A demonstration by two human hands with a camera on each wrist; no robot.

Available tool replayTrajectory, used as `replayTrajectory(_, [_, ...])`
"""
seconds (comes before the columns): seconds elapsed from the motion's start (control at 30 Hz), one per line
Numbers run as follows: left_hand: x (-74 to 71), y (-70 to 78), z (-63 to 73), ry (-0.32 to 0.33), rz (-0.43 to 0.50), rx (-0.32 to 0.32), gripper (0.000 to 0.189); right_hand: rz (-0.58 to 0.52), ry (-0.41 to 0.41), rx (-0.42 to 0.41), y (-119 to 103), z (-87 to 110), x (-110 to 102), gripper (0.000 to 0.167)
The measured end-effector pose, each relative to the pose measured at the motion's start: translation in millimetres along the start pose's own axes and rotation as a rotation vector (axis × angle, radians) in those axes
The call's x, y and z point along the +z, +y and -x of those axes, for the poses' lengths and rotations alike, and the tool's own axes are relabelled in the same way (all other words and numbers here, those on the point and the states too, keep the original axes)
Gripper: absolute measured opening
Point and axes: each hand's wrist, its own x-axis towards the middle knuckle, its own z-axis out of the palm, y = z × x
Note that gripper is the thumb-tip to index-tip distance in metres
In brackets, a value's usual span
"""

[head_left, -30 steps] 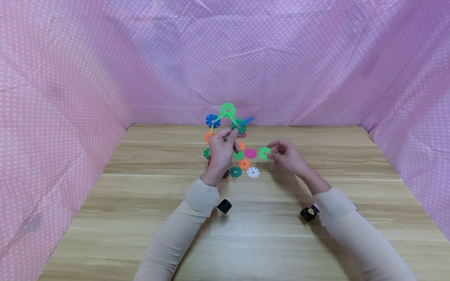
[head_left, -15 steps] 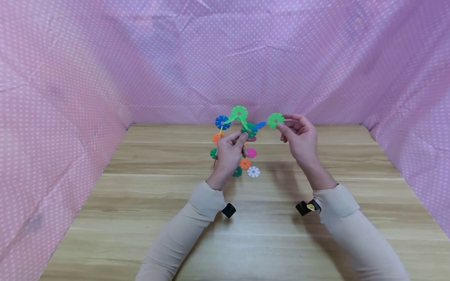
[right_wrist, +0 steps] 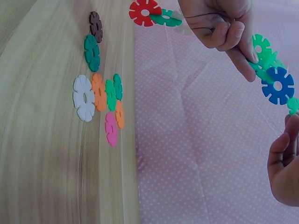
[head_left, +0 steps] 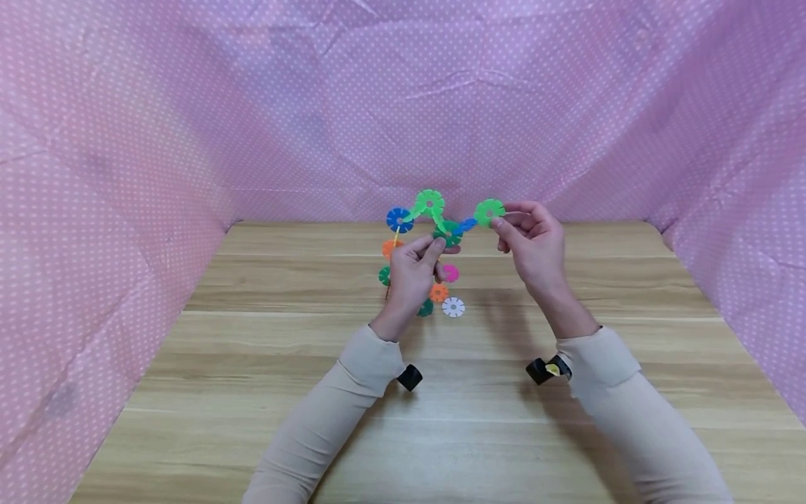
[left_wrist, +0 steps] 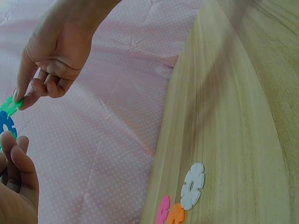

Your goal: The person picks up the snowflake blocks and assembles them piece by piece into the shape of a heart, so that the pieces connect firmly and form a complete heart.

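Note:
My left hand (head_left: 412,273) pinches a dark green notched plastic disc (head_left: 450,239) between thumb and fingers. That disc belongs to a linked chain held above the table. Along the chain are a light green disc (head_left: 428,195), a blue disc (head_left: 393,215), an orange disc (head_left: 389,249) and, at its hanging end, a red disc (right_wrist: 136,14). A second blue disc (right_wrist: 285,80) sticks out on the right of the chain. My right hand (head_left: 540,245) pinches another light green disc (head_left: 483,208) at that blue disc's edge; how deep their slots mesh is unclear.
Loose discs lie on the wooden table (head_left: 466,420) under the hands: a white disc (right_wrist: 78,95), a pink disc (right_wrist: 110,126), a brown disc (right_wrist: 96,29) and several orange and green ones. Pink dotted cloth (head_left: 504,112) stands around the back and sides.
My right hand has lifted the light green disc from low over the table and brought it up to the chain's blue disc. My left hand and the chain have shifted slightly right.

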Motion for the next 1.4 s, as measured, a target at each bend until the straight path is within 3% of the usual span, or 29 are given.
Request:
replayTrajectory(0.23, [0.2,-2.0,-0.1,-0.005,0.007,0.013,0.026,0.026,-0.013,0.017,2,0.6,3,0.024])
replayTrajectory(0.43, [-1.4,-2.7,0.4,0.010,0.022,-0.038,0.024,0.014,-0.011,0.025,5,2.6,6,0.021])
replayTrajectory(0.83, [-5.8,-6.1,1.0,0.031,-0.004,-0.003,0.023,0.053,-0.016,0.020,11,6.1,11,0.017])
replayTrajectory(1.13, [-6.8,-6.3,0.0,0.028,-0.001,-0.037,0.025,0.048,-0.077,0.047,9,7.6,7,0.015])
replayTrajectory(1.4, [-7.0,-3.2,-1.1,0.030,-0.008,-0.078,0.023,0.040,-0.072,0.081,7,8.1,7,0.014])
